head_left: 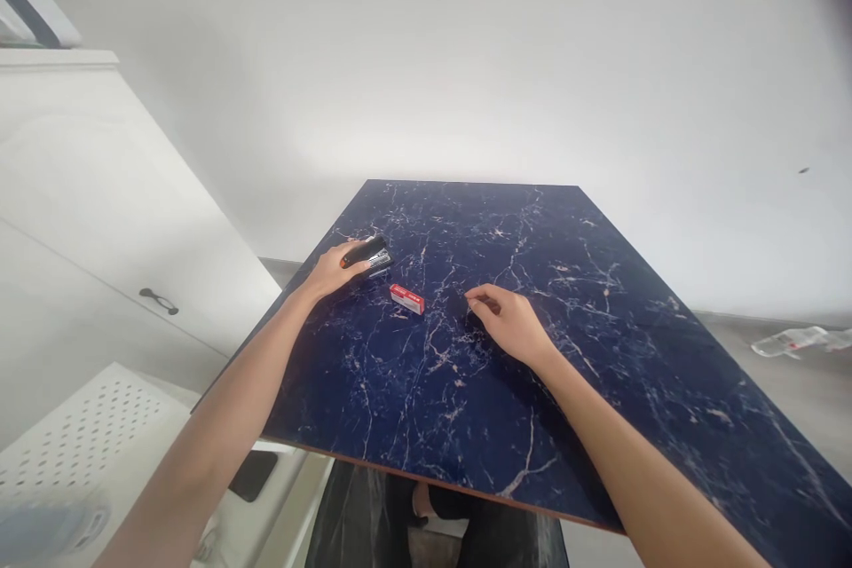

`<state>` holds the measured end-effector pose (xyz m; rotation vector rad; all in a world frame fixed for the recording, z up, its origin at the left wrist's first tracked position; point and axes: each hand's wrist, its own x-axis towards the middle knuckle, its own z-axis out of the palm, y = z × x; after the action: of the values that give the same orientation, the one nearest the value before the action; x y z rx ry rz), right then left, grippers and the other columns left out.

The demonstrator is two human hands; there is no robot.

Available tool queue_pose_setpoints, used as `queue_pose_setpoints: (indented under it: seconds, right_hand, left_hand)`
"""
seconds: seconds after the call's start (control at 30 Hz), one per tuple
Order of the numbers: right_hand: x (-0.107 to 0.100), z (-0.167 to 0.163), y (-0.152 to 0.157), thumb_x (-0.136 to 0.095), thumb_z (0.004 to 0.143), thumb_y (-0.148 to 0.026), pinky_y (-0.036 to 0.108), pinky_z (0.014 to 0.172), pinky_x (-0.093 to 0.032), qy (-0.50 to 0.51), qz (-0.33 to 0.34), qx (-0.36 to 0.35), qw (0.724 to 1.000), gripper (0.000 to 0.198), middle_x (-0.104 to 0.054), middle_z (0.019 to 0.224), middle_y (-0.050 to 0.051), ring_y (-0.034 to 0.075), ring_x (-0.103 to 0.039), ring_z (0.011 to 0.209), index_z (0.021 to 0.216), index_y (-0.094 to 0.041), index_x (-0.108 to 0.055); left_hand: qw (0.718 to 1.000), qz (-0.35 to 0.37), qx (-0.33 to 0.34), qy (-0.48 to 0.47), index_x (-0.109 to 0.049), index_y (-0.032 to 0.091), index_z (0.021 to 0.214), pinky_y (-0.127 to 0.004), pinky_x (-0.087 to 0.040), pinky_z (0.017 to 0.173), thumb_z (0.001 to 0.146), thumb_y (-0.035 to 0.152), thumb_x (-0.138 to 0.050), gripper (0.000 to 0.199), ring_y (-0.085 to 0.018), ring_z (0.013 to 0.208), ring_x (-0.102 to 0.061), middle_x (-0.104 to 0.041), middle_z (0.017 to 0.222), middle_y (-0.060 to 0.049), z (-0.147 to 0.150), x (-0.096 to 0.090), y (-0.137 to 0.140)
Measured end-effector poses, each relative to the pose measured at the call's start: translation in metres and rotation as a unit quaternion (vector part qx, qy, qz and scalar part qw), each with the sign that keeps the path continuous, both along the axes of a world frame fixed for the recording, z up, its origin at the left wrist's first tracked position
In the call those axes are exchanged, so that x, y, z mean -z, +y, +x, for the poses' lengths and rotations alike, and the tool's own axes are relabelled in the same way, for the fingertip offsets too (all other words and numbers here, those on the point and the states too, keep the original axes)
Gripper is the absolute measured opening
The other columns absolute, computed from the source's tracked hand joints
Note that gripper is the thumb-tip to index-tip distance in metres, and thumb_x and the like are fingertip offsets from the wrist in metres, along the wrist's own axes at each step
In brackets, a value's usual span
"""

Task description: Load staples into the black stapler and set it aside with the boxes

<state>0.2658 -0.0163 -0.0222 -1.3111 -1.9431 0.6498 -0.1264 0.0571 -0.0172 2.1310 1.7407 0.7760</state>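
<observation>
A black stapler (374, 254) with an orange patch at its rear lies toward the left side of the dark blue marbled table. My left hand (336, 268) is closed around its back end, and the stapler's metal front points right. Just right of it rests a small red and white box (407, 299), apart from both hands. My right hand (504, 313) hovers over or rests on the table to the right of the box, thumb and fingertips pinched together. Whatever sits between those fingertips is too small to make out.
The table (532, 426) stands against a pale wall. At left are a white cabinet (153, 222) with a dark handle, a perforated white surface (86, 426) and a dark phone-like slab (254, 474). Clear plastic packaging (792, 341) lies beyond the table's right edge.
</observation>
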Motion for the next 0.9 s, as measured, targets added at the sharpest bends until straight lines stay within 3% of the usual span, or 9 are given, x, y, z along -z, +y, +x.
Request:
queue_pose_setpoints:
  seconds: [0.17, 0.37, 0.5, 0.6, 0.73, 0.8, 0.9]
  right_hand:
    - [-0.001, -0.008, -0.003, -0.057, 0.093, -0.031, 0.038, 0.083, -0.056, -0.004, 0.016, -0.018, 1.0, 0.022, -0.075, 0.107, 0.004, 0.021, -0.071, 0.086, 0.109, -0.027, -0.071]
    - [0.0, -0.034, -0.015, -0.068, 0.09, -0.037, 0.036, 0.083, -0.056, 0.0, 0.067, -0.095, 0.993, 0.046, -0.068, 0.125, 0.008, 0.021, -0.069, 0.096, 0.133, -0.027, -0.059]
    - [0.0, -0.041, -0.014, -0.063, 0.094, -0.031, 0.033, 0.083, -0.052, -0.01, 0.053, -0.098, 0.994, 0.018, -0.074, 0.104, 0.003, 0.019, -0.069, 0.088, 0.11, -0.026, -0.069]
    - [-0.006, -0.028, -0.007, -0.063, 0.094, -0.034, 0.03, 0.074, -0.049, -0.057, 0.031, -0.092, 0.994, 0.012, -0.074, 0.094, 0.001, 0.018, -0.067, 0.081, 0.094, -0.026, -0.072]
    - [-0.017, 0.004, 0.005, -0.067, 0.089, -0.039, 0.031, 0.071, -0.047, -0.111, 0.064, -0.034, 0.991, 0.019, -0.072, 0.088, 0.003, 0.019, -0.065, 0.078, 0.08, -0.023, -0.072]
    - [-0.023, 0.021, 0.011, -0.062, 0.091, -0.038, 0.033, 0.072, -0.049, -0.088, 0.066, 0.008, 0.994, 0.021, -0.072, 0.086, 0.004, 0.02, -0.065, 0.077, 0.081, -0.022, -0.07]
    - [-0.025, 0.037, 0.017, -0.06, 0.088, -0.028, 0.035, 0.082, -0.053, -0.031, 0.054, 0.017, 0.998, 0.019, -0.073, 0.105, 0.006, 0.023, -0.067, 0.094, 0.103, -0.022, -0.069]
  left_hand:
    - [1.0, 0.001, 0.005, -0.03, -0.063, 0.022, 0.138, -0.05, -0.047, 0.106, 0.082, 0.053, -0.07, 0.064, -0.035, 0.121, -0.064, -0.067, 0.135, -0.01, 0.021, -0.005, -0.003]
    - [0.984, 0.021, 0.173, -0.035, -0.062, 0.025, 0.138, -0.046, -0.048, 0.106, 0.089, 0.053, -0.064, 0.057, -0.032, 0.125, -0.061, -0.064, 0.14, -0.008, 0.088, -0.009, -0.028]
    - [0.974, 0.024, 0.227, -0.006, -0.051, 0.031, 0.149, -0.048, -0.044, 0.11, 0.096, 0.052, -0.057, 0.057, -0.031, 0.13, -0.057, -0.057, 0.149, -0.006, 0.119, -0.008, -0.042]
    - [0.974, 0.013, 0.228, -0.004, -0.044, 0.03, 0.153, -0.05, -0.039, 0.115, 0.098, 0.052, -0.053, 0.06, -0.032, 0.138, -0.05, -0.049, 0.156, -0.006, 0.127, -0.008, -0.042]
    - [0.969, 0.008, 0.248, -0.006, -0.056, 0.026, 0.142, -0.053, -0.038, 0.116, 0.097, 0.045, -0.055, 0.048, -0.036, 0.144, -0.041, -0.034, 0.164, -0.007, 0.138, -0.009, -0.03]
    - [0.964, 0.015, 0.266, -0.005, -0.061, 0.025, 0.134, -0.056, -0.038, 0.116, 0.096, 0.041, -0.056, 0.041, -0.035, 0.143, -0.042, -0.039, 0.16, -0.008, 0.143, -0.01, -0.026]
    - [0.959, 0.036, 0.28, 0.001, -0.066, 0.025, 0.128, -0.061, -0.031, 0.119, 0.099, 0.04, -0.053, 0.035, -0.034, 0.143, -0.037, -0.054, 0.147, -0.009, 0.145, -0.011, -0.028]
